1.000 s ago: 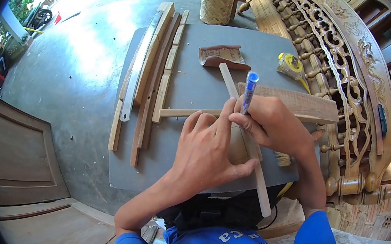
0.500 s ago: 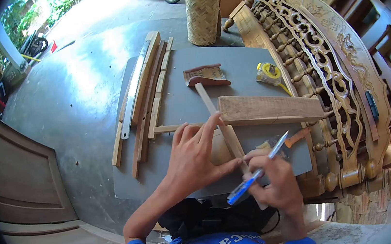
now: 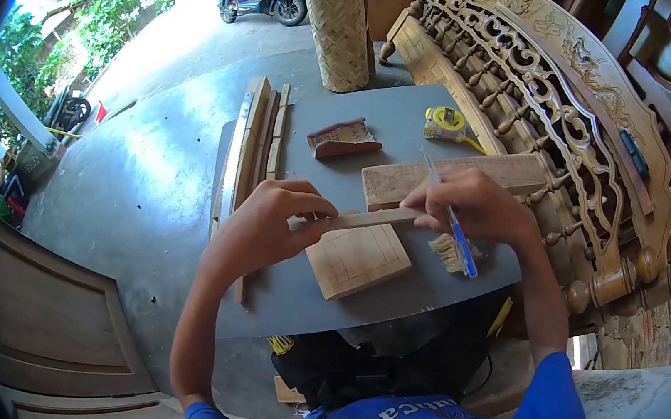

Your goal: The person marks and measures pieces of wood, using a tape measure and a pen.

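Observation:
My left hand (image 3: 270, 222) pinches one end of a thin wooden strip (image 3: 374, 218), held level across the front of me. My right hand (image 3: 469, 203) grips the strip's other end and also keeps a blue and clear pen (image 3: 461, 243) between its fingers, blue end down. Just below the strip, a squarish wooden block (image 3: 357, 265) with rectangular lines drawn on its face lies on the grey board (image 3: 281, 312). Behind the right hand is a thick wooden beam (image 3: 387, 185). Pale brush bristles (image 3: 446, 253) show beneath that hand.
Long wooden pieces (image 3: 258, 123) and a saw blade (image 3: 234, 151) lie at the left. Farther back are folded sandpaper (image 3: 343, 137) and a yellow tape measure (image 3: 447, 120). A carved wooden panel (image 3: 584, 120) borders the right side. A woven-covered post (image 3: 338, 25) stands behind.
The strip has been turned from pointing away from me to lying crosswise. My hands have moved apart to its two ends, and the drawn-on block is now uncovered.

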Available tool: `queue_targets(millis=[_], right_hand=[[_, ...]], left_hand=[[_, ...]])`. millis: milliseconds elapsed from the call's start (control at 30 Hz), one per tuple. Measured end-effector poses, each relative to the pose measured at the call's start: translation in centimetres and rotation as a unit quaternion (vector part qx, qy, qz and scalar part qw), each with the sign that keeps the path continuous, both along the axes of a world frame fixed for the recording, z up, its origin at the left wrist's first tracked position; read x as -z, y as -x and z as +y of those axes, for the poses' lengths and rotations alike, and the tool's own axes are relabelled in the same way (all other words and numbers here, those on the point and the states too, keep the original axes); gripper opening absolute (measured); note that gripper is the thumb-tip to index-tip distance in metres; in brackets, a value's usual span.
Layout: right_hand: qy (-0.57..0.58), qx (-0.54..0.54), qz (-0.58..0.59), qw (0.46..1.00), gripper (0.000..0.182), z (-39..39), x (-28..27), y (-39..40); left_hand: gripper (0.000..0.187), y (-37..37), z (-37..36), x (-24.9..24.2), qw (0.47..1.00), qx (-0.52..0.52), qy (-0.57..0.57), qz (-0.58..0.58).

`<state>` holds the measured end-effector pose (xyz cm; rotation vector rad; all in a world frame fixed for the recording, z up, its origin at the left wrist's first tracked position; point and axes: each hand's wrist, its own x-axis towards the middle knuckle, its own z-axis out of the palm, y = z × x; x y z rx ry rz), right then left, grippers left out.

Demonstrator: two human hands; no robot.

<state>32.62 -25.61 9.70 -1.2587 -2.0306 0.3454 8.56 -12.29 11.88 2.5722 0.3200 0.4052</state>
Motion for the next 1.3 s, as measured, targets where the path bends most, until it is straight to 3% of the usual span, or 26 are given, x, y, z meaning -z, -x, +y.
queue_targets(millis=[67,167,367,667,967,1067,1300], right_hand=[[-0.016,-0.019,-0.051,0.998,0.029,1.5,-0.1,-0.5],[-0.001,-0.057,-0.029,0.998,0.026,2.9,1.8,-1.0],[0.063,-0.027,-0.027,0.997,0.012,3.1,2.9,-0.8],[0.060,0.002,-0.014,0.998,0.019,3.2,3.1,-0.6],[0.091,-0.028,-0.004,0.995,0.020,2.7,3.0,-0.7],[0.094,-0.022,-0.022,0.995,0.020,2.4,2.8,-0.3],[0.021,-0.016,-0.054,0.998,0.016,2.6,2.9,1.5]], left_hand=[[0.016,0.1,0.4,0.6,0.999,0.010,0.025,0.031],[0.017,0.4,0.9,1.4,0.993,-0.002,0.074,0.090],[0.021,0.4,0.5,1.8,0.984,-0.013,0.124,0.126],[0.021,0.7,0.5,2.0,0.993,-0.040,0.074,0.087],[0.020,1.3,-0.3,1.9,0.988,-0.057,0.109,0.094],[0.021,1.5,-0.9,2.8,0.997,-0.045,0.057,0.041],[0.018,1.8,-1.4,2.9,0.993,-0.081,0.076,0.032]])
